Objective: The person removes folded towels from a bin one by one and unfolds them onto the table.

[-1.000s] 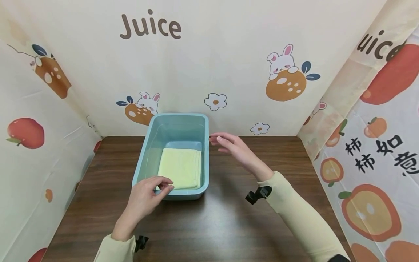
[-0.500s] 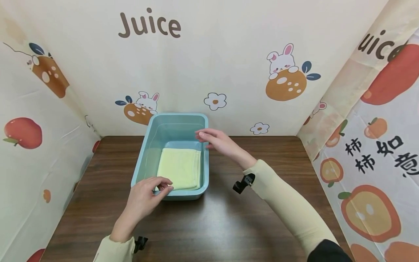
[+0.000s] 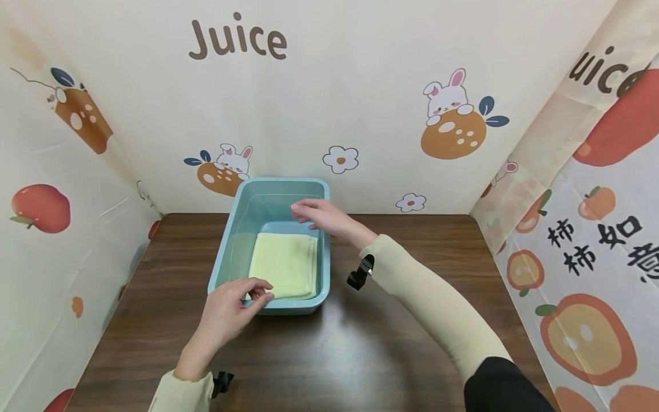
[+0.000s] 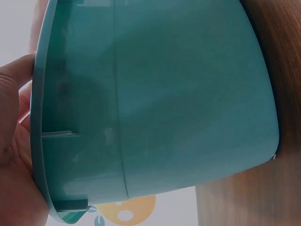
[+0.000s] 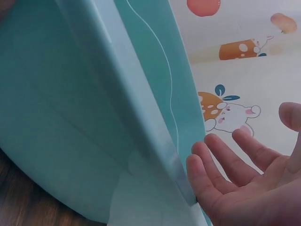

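A light blue plastic tub (image 3: 326,257) stands on the dark wooden table, and a folded pale yellow cloth (image 3: 283,263) lies flat inside it. My left hand (image 3: 225,312) hovers at the tub's near left corner with loosely bent fingers and the thumb apart. In the left wrist view that hand (image 4: 16,155) shows behind the rim, partly hidden by the tub wall (image 4: 188,94). Over the far right rim reaches my right hand (image 3: 326,218), its relaxed fingers above the tub's inside and apart from the cloth. The right wrist view shows its fingers (image 5: 230,162) spread and empty.
Brown table surface (image 3: 360,355) extends in front of and to the right of the tub. Behind the tub rises a printed cream backdrop (image 3: 381,126) close to its far rim. Similar patterned sheets flank the table. A black camera (image 3: 360,272) sits on the right wrist.
My right hand has moved left, from outside the tub's right side to over its far right rim. The left hand, the tub and the cloth have stayed put.
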